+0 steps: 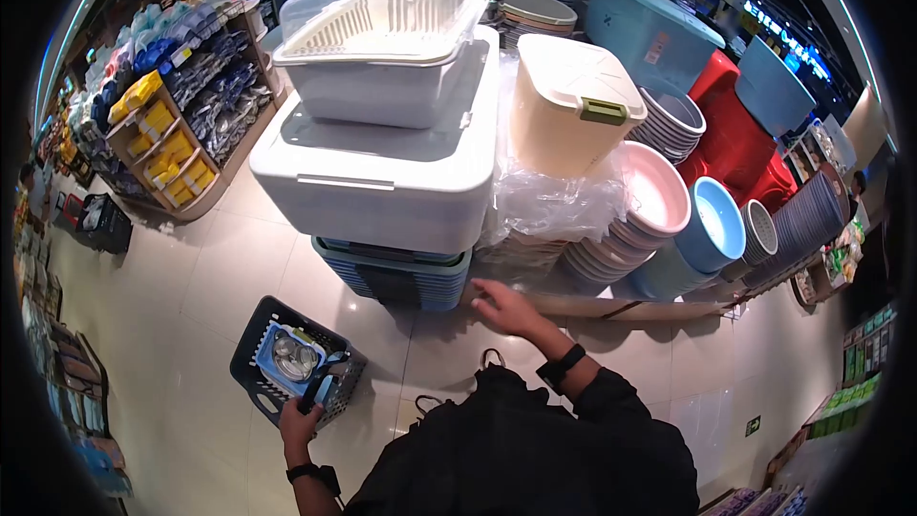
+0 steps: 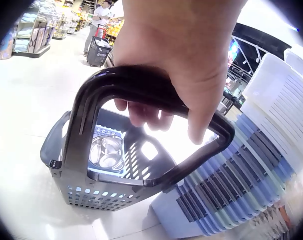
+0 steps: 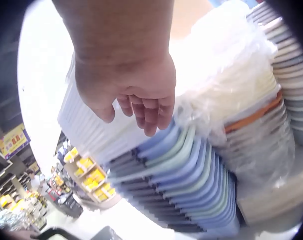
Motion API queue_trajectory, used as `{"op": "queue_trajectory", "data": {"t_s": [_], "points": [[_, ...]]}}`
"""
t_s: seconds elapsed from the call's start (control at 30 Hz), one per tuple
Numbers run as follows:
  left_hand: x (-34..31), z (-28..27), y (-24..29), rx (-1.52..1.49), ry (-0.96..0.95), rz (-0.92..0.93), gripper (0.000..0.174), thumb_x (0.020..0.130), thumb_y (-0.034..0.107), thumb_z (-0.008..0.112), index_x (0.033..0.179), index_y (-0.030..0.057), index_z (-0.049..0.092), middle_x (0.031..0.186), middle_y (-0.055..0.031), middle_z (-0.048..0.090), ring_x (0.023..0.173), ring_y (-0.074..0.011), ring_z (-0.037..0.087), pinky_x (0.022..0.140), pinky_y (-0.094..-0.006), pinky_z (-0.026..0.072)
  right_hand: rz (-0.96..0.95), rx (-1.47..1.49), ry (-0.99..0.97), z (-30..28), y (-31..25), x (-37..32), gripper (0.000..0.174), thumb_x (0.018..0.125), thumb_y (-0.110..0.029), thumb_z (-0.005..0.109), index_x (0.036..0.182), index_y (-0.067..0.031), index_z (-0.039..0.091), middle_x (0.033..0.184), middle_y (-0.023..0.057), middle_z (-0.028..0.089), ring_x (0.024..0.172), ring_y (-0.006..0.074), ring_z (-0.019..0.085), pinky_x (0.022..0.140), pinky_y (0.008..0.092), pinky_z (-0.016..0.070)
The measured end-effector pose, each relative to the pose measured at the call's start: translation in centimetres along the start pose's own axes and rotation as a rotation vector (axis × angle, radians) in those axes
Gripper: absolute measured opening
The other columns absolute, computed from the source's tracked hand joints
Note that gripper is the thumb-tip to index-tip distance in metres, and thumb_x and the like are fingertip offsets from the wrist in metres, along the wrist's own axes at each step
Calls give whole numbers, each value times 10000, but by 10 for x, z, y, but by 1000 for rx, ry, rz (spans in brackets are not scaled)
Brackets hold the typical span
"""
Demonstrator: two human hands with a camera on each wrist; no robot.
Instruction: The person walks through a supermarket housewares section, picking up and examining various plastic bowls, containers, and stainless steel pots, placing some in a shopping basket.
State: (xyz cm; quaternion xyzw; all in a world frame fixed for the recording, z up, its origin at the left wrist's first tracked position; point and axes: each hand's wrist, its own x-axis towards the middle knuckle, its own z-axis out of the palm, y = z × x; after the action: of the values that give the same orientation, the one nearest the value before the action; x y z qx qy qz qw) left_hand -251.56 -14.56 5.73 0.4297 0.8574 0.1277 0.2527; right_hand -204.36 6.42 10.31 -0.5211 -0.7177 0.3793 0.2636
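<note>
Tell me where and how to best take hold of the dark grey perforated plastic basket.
I'd grip the basket by the middle of its raised black plastic handle, from above: the bar arches over the open top with finger room beneath, and your left hand is curled round it there.

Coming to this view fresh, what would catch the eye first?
Probably the big white lidded storage box on the blue stacked bins, with a white dish rack under a clear cover on top. To its right, bright red plastic stands out behind pink and blue basins. Lower down, the left hand grips the dark shopping basket's handle, with a light-blue tray inside.
</note>
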Motion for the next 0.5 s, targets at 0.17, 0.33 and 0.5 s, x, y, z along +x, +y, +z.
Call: {"op": "queue_trajectory", "data": {"t_s": [0.17, 0.33, 0.5], "points": [[-13, -1, 117, -224, 80, 290, 497, 796, 217, 696, 1217, 5, 541, 1159, -179, 578, 1091, -303, 559, 944, -389, 430, -108, 88, 406, -108, -20, 16, 348, 912, -201, 585, 1213, -26, 562, 1089, 139, 639, 951, 218, 639, 850, 311, 489], [-10, -9, 291, -568, -160, 617, 476, 846, 243, 659, 1245, 17, 531, 1213, -122, 564, 1142, -239, 532, 952, -373, 422, -256, 35, 744, -205, -22, 44, 520, 893, -212, 628, 1331, -17, 427, 1317, 188, 464, 1179, 288, 487, 907, 377, 457], [-5, 10, 445, -714, -354, 990, 628, 903, 391, 581, 1378, 20, 403, 1374, -163, 440, 1288, -257, 413, 1044, -373, 344, -246, -65, 893, -288, 3, 77, 885, 866, -361, 649, 1481, -19, 112, 1528, 266, 54, 1430, 368, 91, 1121, 457, 196]]}}
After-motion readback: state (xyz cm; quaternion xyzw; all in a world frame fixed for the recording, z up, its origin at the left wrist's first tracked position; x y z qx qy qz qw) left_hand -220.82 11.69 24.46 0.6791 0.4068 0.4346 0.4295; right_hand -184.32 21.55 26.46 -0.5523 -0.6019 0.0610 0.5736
